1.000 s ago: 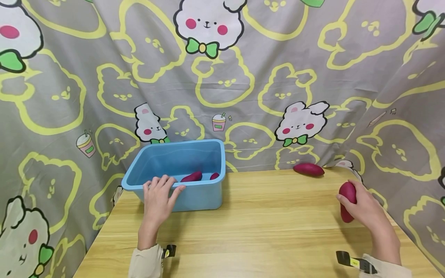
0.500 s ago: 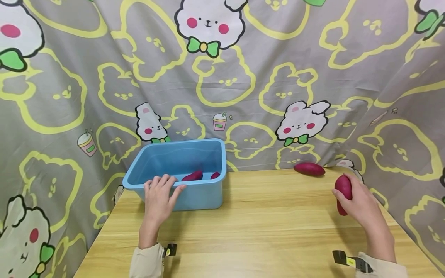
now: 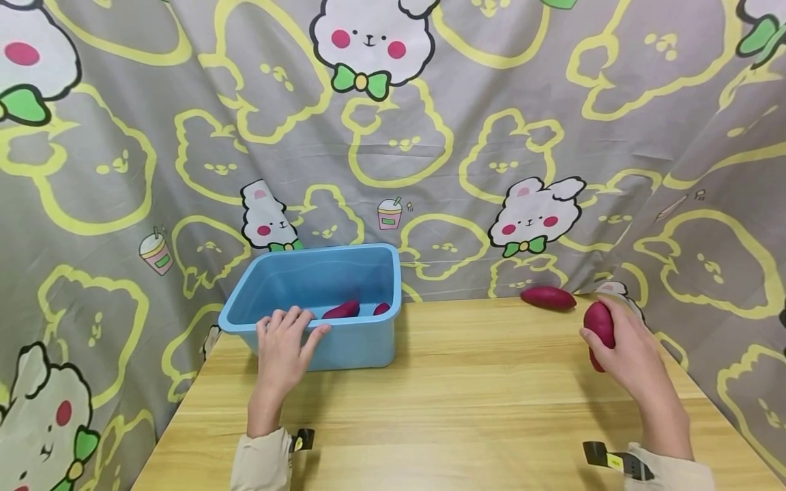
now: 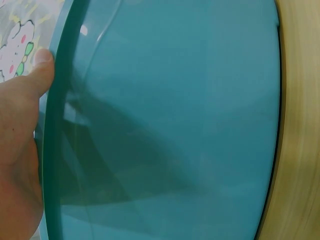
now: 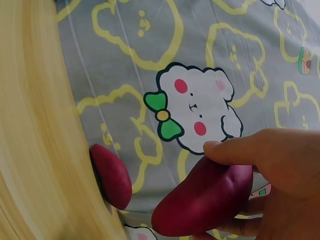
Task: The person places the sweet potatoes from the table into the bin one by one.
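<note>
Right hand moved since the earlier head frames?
Yes: in the head view the right hand, gripping a purple sweet potato, has shifted left and farther back, closer to the loose sweet potato on the table.

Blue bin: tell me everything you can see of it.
The blue bin is an open-topped, rectangular tub, smooth and plastic-looking, with a projecting rim. It stands upright on the left of the wooden table, in front of the patterned curtain; contact there is unclear. The left hand grips its near rim. Inside lie a purple sweet potato and part of a second sweet potato.
</note>
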{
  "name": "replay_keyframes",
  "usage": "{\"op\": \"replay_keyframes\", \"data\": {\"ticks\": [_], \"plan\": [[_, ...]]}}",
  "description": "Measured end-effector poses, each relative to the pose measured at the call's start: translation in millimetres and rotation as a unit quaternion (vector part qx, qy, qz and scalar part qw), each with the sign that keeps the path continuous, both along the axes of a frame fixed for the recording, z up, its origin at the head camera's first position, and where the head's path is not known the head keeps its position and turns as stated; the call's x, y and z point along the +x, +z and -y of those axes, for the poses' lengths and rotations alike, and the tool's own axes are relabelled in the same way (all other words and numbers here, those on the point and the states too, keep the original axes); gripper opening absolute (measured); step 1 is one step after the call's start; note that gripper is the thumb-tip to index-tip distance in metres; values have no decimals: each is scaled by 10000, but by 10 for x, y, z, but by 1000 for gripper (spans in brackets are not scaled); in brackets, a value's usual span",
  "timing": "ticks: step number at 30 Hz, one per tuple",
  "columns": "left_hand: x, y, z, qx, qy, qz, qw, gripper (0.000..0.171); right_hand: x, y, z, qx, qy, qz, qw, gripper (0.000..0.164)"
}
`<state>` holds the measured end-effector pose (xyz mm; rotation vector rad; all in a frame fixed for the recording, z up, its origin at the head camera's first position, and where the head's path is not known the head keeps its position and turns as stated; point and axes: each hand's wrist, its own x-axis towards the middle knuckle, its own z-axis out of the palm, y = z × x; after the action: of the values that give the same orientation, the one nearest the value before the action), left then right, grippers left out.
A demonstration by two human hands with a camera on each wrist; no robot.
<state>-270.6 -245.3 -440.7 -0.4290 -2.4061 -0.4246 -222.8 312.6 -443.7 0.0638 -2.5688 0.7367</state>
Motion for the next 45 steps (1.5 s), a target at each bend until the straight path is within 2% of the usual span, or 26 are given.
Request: {"op": "replay_keyframes", "data": {"ticks": [24,39,45], "plan": [[-27,15,-46,-39,10,62,10000,35,-17,49,233,-176,-33,-194,9997,70],[-8,-13,-4,15,23,13,10000,35,-132,102,392,-126,234,-503,9984,69],[-2,-3,2,19,5,36,10000,33,-162,139,468,-101,350,-469,9982,73]]}}
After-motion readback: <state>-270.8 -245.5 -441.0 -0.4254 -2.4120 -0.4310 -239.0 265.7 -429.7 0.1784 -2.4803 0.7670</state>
